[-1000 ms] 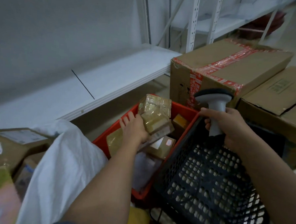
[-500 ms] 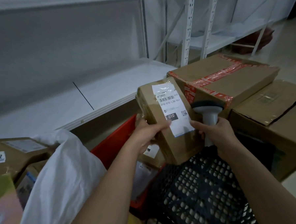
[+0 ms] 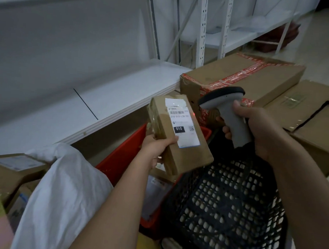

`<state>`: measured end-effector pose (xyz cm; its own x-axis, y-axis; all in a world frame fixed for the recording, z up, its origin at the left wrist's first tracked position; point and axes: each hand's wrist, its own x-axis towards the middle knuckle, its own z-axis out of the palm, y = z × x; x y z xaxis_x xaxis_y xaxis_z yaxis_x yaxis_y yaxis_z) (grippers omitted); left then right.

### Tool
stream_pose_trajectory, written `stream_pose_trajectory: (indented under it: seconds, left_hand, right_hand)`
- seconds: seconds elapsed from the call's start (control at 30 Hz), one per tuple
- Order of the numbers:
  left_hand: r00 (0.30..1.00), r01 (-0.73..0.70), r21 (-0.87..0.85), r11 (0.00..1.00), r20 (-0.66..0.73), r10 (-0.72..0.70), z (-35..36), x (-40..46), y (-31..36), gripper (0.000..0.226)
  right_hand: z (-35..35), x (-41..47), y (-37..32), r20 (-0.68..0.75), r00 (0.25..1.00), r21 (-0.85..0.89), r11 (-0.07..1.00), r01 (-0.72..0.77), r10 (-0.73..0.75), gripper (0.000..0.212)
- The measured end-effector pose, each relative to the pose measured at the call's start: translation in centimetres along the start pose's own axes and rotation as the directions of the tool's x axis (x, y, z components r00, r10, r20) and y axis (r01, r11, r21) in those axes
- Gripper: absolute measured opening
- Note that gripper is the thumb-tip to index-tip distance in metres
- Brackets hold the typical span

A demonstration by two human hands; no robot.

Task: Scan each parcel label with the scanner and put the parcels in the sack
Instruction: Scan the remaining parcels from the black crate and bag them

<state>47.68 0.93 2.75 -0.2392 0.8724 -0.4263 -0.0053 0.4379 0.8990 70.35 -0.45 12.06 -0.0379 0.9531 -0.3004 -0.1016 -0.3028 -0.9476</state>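
My left hand (image 3: 154, 148) grips a brown cardboard parcel (image 3: 188, 156) by its lower left edge, holding it tilted above the red crate (image 3: 124, 154). Its white label (image 3: 182, 123) with a barcode and "010" faces up toward me. My right hand (image 3: 258, 129) grips the handle of a grey scanner (image 3: 225, 104) just right of the parcel, its black-rimmed head turned toward the label. A faint red glow shows by the label's right edge. The white sack (image 3: 60, 199) lies at the lower left.
A black perforated basket (image 3: 228, 207) stands right of the red crate, which holds more parcels (image 3: 156, 183). Large taped cartons (image 3: 248, 77) sit behind and to the right. More boxes (image 3: 8, 171) lie at the far left. A white shelf (image 3: 85, 101) runs behind.
My left hand lifted the parcel out of the red crate and turned its label up. My right hand raised the scanner and swung its head toward the label.
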Motion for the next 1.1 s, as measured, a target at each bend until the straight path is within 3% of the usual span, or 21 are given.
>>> stream_pose_trajectory:
  seconds: [0.4,0.7,1.1]
  left_hand:
    - [0.999,0.045,-0.084,0.995,-0.026,-0.048,-0.6,0.7,-0.5,0.069]
    - [0.997,0.054,-0.079,0.995,-0.050,-0.058,-1.2,1.1,-0.8,0.064]
    - [0.998,-0.038,-0.077,0.996,-0.047,0.035,-1.2,0.4,-0.7,0.069]
  right_hand:
    - [0.6,-3.0,-2.5,0.070,0.974,-0.077,0.973,0.219,-0.214,0.037]
    - [0.4,-3.9,-3.1,0.038,0.976,-0.111,0.970,0.216,-0.213,0.034]
    - [0.7,-4.7,-4.2,0.017,0.982,-0.079,0.979,0.187,-0.186,0.035]
